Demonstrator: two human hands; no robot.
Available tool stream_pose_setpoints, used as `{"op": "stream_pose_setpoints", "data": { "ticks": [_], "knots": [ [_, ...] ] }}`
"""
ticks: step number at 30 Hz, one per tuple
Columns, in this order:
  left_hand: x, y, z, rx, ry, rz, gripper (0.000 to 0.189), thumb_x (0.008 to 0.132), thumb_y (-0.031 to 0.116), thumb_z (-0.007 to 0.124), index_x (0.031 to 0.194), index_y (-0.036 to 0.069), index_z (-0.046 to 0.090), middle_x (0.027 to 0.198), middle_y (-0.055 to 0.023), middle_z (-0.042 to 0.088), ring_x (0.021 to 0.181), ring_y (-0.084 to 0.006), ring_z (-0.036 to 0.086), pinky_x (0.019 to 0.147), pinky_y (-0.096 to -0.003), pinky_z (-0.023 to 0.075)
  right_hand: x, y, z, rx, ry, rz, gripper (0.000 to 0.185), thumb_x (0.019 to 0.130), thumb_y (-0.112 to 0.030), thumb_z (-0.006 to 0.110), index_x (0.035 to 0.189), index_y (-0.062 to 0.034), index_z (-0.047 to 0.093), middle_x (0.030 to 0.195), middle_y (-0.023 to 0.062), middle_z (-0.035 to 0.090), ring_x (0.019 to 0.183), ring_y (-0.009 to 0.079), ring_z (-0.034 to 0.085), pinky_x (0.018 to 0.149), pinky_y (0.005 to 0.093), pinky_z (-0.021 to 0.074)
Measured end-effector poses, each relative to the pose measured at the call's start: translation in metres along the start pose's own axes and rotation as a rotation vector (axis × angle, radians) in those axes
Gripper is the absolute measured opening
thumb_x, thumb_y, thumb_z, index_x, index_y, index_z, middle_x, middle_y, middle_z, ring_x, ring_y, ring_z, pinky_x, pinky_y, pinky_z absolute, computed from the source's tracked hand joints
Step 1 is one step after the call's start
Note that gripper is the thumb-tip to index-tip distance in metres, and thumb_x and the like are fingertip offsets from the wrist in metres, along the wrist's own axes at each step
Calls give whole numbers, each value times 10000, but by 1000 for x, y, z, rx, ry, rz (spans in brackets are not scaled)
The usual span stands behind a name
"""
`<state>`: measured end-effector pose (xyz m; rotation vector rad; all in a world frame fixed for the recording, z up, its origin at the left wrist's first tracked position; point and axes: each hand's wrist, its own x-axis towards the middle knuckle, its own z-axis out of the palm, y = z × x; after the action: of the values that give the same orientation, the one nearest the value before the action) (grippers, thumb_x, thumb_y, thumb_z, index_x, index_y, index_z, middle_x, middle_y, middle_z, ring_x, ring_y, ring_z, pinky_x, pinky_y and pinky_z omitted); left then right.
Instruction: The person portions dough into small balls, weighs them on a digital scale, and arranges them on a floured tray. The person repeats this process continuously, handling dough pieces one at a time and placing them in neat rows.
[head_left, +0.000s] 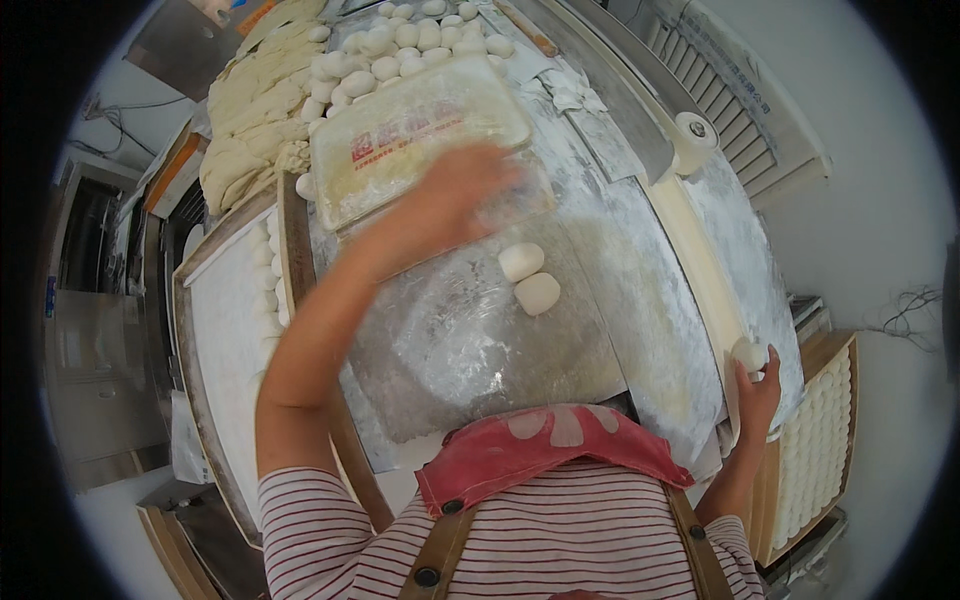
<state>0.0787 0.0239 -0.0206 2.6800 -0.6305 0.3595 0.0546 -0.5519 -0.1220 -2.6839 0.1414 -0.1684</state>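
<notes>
My left hand (476, 184) is blurred over a translucent plastic box (420, 112), at its near right corner; whether it holds anything does not show. At the right, my right hand (761, 382) has its fingers around a white dough ball (748, 354) at the near end of a conveyor belt (701, 255). Two more pieces, a dough piece (521, 261) and a second dough piece (538, 293), sit close together on the floured metal sheet (450, 360) before me. Beyond the box lies a heap of dough balls (405, 45).
A large dough slab (259, 112) lies at the far left. Nearer, a cloth-lined wooden tray (217, 322) holds dough balls along its right side. Another wooden tray (814, 450) full of dough pieces stands low at the right. A rolling pin (529, 28) lies beside the machine.
</notes>
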Motion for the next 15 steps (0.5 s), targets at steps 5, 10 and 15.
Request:
{"op": "stream_pose_setpoints", "data": {
  "ticks": [5, 10, 15],
  "knots": [
    [-35, 50, 92, -7, -392, 197, 625, 727, 191, 859, 1306, 281, 643, 1438, -22, 539, 1352, -238, 481, 1069, -563, 390, 24, -17, 18, -309, 7, -173, 531, 849, -390, 775, 1259, -80, 645, 1048, 172, 700, 925, 369, 681, 793, 439, 541],
    [-50, 54, 102, -15, -480, -89, 610, 734, 175, 846, 1293, 270, 620, 1375, 0, 548, 1311, -223, 493, 1060, -586, 393, 53, -53, 31, -270, -54, -292, 509, 853, -376, 754, 1285, -133, 641, 1020, 146, 704, 919, 358, 685, 777, 447, 545],
    [-90, 69, 85, 1, -450, -222, 572, 759, 140, 822, 1277, 258, 609, 1331, -11, 566, 1295, -238, 517, 1041, -640, 376, 78, -136, 33, -115, -167, -369, 661, 845, -357, 739, 1437, -191, 497, 1082, 173, 702, 933, 358, 697, 786, 453, 546]
  ]
}}
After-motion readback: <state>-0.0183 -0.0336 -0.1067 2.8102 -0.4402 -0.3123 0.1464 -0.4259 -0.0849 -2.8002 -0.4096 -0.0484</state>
